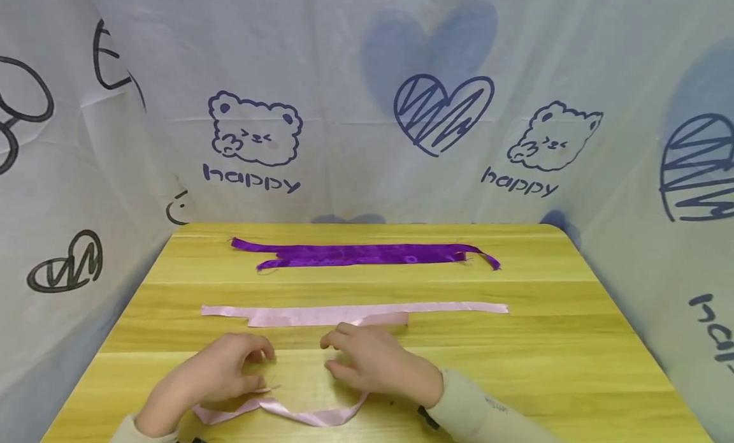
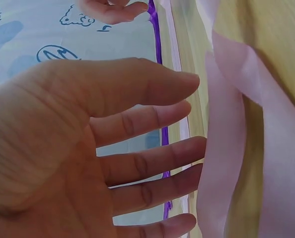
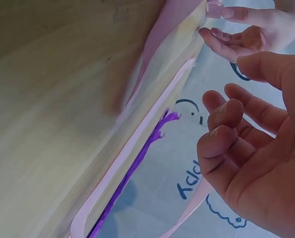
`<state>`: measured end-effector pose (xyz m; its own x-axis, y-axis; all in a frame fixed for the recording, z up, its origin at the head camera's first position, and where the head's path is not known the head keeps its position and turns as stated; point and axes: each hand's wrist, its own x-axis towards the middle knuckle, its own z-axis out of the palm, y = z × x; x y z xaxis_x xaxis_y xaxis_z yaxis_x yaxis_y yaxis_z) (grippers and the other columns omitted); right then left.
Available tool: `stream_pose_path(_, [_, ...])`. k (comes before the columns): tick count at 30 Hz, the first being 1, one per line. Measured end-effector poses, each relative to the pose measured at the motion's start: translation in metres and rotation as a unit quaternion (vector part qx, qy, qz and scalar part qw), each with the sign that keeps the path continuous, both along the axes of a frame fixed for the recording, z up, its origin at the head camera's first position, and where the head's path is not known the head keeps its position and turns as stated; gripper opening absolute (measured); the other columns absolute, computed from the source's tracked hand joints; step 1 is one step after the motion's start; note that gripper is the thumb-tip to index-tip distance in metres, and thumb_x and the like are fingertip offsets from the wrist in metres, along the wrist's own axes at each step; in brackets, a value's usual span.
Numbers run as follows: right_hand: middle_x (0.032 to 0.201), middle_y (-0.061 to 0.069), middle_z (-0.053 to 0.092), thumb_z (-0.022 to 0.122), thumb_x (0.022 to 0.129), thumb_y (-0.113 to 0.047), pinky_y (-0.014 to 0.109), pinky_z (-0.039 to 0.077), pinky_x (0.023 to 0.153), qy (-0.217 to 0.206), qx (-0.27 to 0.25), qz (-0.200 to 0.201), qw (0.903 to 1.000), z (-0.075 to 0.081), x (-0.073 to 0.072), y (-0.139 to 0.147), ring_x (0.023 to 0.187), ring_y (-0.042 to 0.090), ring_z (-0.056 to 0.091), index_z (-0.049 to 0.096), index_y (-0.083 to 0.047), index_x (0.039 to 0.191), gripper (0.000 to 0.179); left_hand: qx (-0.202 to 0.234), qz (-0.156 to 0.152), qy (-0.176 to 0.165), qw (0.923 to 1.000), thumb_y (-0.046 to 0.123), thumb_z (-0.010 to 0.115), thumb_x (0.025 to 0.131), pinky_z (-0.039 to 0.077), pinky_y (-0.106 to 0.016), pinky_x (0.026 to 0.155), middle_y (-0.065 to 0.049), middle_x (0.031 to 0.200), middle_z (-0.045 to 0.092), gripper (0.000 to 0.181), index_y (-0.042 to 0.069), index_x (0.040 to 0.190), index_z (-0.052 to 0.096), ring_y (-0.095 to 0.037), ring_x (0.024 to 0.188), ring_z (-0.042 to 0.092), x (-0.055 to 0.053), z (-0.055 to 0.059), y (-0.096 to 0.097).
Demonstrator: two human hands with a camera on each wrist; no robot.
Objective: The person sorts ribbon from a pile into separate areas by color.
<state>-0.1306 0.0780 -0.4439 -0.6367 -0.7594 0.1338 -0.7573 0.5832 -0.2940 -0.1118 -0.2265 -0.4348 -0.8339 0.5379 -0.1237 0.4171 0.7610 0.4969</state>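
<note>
My left hand (image 1: 223, 373) is at the front left, fingers loosely bent and thumb apart from them. A loose pink ribbon (image 1: 323, 417) curves along the front, one frayed end close to the left fingertips. In the left wrist view, pink ribbon (image 2: 224, 148) runs past those fingertips. My right hand (image 1: 378, 363) is to the right, thumb and forefinger apart. In the right wrist view two of its fingers curl toward the palm, with a pink ribbon strip (image 3: 194, 201) coming out below them. Just beyond the hand lies a row of pink ribbon (image 1: 321, 315), partly covered by it.
Purple ribbons (image 1: 367, 254) lie side by side across the back of the wood-patterned table (image 1: 516, 354). White cloth (image 1: 344, 143) with printed bears and hearts encloses the back and both sides.
</note>
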Motion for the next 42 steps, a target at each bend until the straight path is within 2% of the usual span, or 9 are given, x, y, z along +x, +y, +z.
stream_pose_path(6, [0.106, 0.001, 0.075, 0.069, 0.1, -0.028, 0.025, 0.055, 0.064, 0.06, -0.016, -0.08, 0.9949, -0.006, -0.002, 0.014, 0.079, 0.014, 0.069, 0.073, -0.012, 0.119, 0.025, 0.003, 0.008, -0.002, 1.0, 0.022, 0.087, 0.082, 0.057, -0.034, 0.081, 0.006, 0.097, 0.069, 0.031, 0.017, 0.11, 0.073, -0.011, 0.09, 0.063, 0.002, -0.003, 0.0])
stream_pose_path(9, [0.096, 0.003, 0.076, 0.071, 0.098, -0.025, 0.028, 0.056, 0.062, 0.105, -0.045, -0.137, 0.9839, -0.012, -0.006, 0.027, 0.077, 0.018, 0.072, 0.076, -0.008, 0.105, 0.019, 0.005, 0.008, -0.001, 1.0, 0.022, 0.087, 0.083, 0.056, -0.034, 0.08, 0.007, 0.097, 0.069, 0.031, 0.017, 0.11, 0.073, -0.011, 0.09, 0.062, 0.002, -0.006, -0.001])
stream_pose_path(14, [0.082, 0.007, 0.074, 0.073, 0.092, -0.015, 0.024, 0.05, 0.052, 0.129, -0.094, -0.222, 0.9618, -0.021, -0.015, 0.059, 0.064, 0.017, 0.065, 0.076, -0.004, 0.089, 0.012, 0.007, 0.01, 0.002, 0.9999, 0.024, 0.087, 0.083, 0.056, -0.033, 0.08, 0.007, 0.097, 0.069, 0.03, 0.017, 0.109, 0.073, -0.01, 0.089, 0.061, 0.001, -0.009, -0.002])
stream_pose_path(18, [0.067, 0.004, 0.065, 0.07, 0.093, -0.008, 0.031, 0.053, 0.055, 0.123, -0.107, -0.287, 0.944, -0.026, -0.024, 0.091, 0.054, 0.013, 0.052, 0.068, -0.006, 0.072, 0.021, 0.011, 0.01, 0.009, 0.9998, 0.023, 0.087, 0.083, 0.055, -0.032, 0.079, 0.007, 0.096, 0.069, 0.03, 0.017, 0.109, 0.073, -0.01, 0.088, 0.061, 0.001, -0.011, -0.004])
stream_pose_path(22, [0.055, -0.002, 0.043, 0.063, 0.096, -0.006, 0.033, 0.043, 0.053, 0.069, -0.111, -0.342, 0.9306, -0.026, -0.031, 0.122, 0.052, 0.013, 0.035, 0.048, -0.013, 0.059, 0.04, 0.011, 0.016, 0.009, 0.9998, 0.023, 0.086, 0.084, 0.054, -0.031, 0.078, 0.007, 0.095, 0.068, 0.028, 0.017, 0.109, 0.073, -0.009, 0.087, 0.06, 0.001, -0.012, -0.006])
stream_pose_path(24, [0.054, -0.003, 0.038, 0.061, 0.097, -0.007, 0.03, 0.033, 0.051, 0.041, -0.109, -0.364, 0.9242, -0.026, -0.033, 0.135, 0.053, 0.013, 0.033, 0.044, -0.015, 0.059, 0.042, 0.009, 0.018, 0.008, 0.9998, 0.023, 0.085, 0.085, 0.054, -0.03, 0.078, 0.007, 0.095, 0.068, 0.028, 0.017, 0.109, 0.073, -0.008, 0.087, 0.06, 0.001, -0.013, -0.006])
stream_pose_path(27, [0.054, -0.002, 0.04, 0.06, 0.098, -0.011, 0.028, 0.031, 0.049, 0.012, -0.095, -0.387, 0.9169, -0.026, -0.034, 0.15, 0.052, 0.013, 0.035, 0.049, -0.014, 0.061, 0.038, 0.01, 0.021, 0.009, 0.9997, 0.024, 0.085, 0.085, 0.054, -0.03, 0.076, 0.007, 0.094, 0.068, 0.027, 0.017, 0.109, 0.073, -0.008, 0.086, 0.06, 0.001, -0.013, -0.007])
stream_pose_path(36, [0.08, 0.008, 0.071, 0.056, 0.099, -0.026, 0.034, 0.04, 0.05, -0.036, -0.042, -0.468, 0.8822, -0.016, -0.037, 0.194, 0.065, 0.023, 0.06, 0.074, -0.008, 0.097, 0.026, 0.016, 0.018, 0.014, 0.9996, 0.023, 0.086, 0.086, 0.054, -0.029, 0.075, 0.008, 0.092, 0.067, 0.027, 0.016, 0.108, 0.073, -0.006, 0.084, 0.059, 0.003, -0.012, -0.012])
stream_pose_path(42, [0.09, 0.016, 0.073, 0.05, 0.101, -0.016, 0.036, 0.044, 0.052, -0.049, -0.023, -0.474, 0.8788, -0.008, -0.043, 0.218, 0.071, 0.027, 0.064, 0.073, -0.002, 0.102, 0.027, 0.024, 0.017, 0.009, 0.9995, 0.021, 0.085, 0.087, 0.054, -0.028, 0.073, 0.01, 0.091, 0.066, 0.025, 0.015, 0.108, 0.072, -0.005, 0.083, 0.059, 0.003, -0.012, -0.016])
